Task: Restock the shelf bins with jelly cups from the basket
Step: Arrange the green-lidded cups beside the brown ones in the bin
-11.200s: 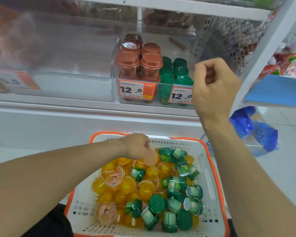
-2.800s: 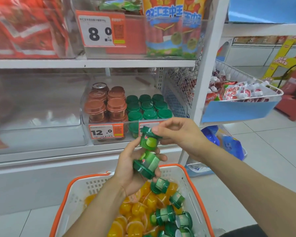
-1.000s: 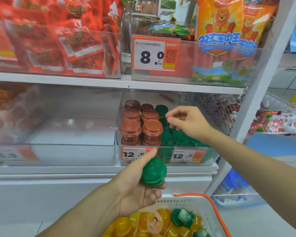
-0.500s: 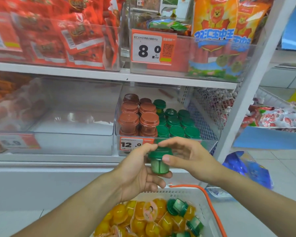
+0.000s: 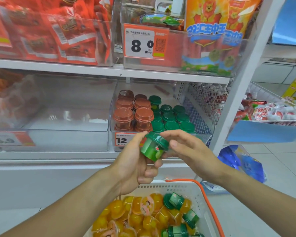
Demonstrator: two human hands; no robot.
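Left hand [image 5: 135,165] up in front of lower shelf, thumb and curled fingers wrapped round small green plastic jelly cup w/ dark green lid [image 5: 155,147]; cup tilted, lid toward upper right. Right hand [image 5: 186,149] just beside cup on its right, fingers loosely bent, fingertips [image 5: 173,144] at lid's edge and at cup's lower side; full grip by this hand cannot be told, looks like light touch only.

Behind hands: clear plastic shelf bin [image 5: 204,134] on lower shelf, centre-right. In it, left part, stacked brown-lidded jelly cups [image 5: 132,115]; right part, rows of green-lidded jelly cups [image 5: 171,120], one standing higher at far left of green group. Orange price tag reading 12 [image 5: 122,140] on bin front, partly hidden by left hand.

Near, bottom centre: white perforated plastic basket w/ orange rim [image 5: 207,199]. Inside, heap of yellow-orange jelly cups w/ clear film tops [image 5: 137,214] on left, more green cups [image 5: 175,200] lying on sides on right.

Left of stocked bin: another clear bin [image 5: 67,139], w/ orange tag reading 5.9 [image 5: 10,139] on its front. Upper shelf: red snack packets [image 5: 46,31] left, orange-yellow sausage bags [image 5: 210,31] right, tag reading 8.0 [image 5: 143,42] between. Far right: white wire basket w/ red-white packets [image 5: 270,112], blue panel on its front. Blue plastic bag [image 5: 243,163] on floor, right.
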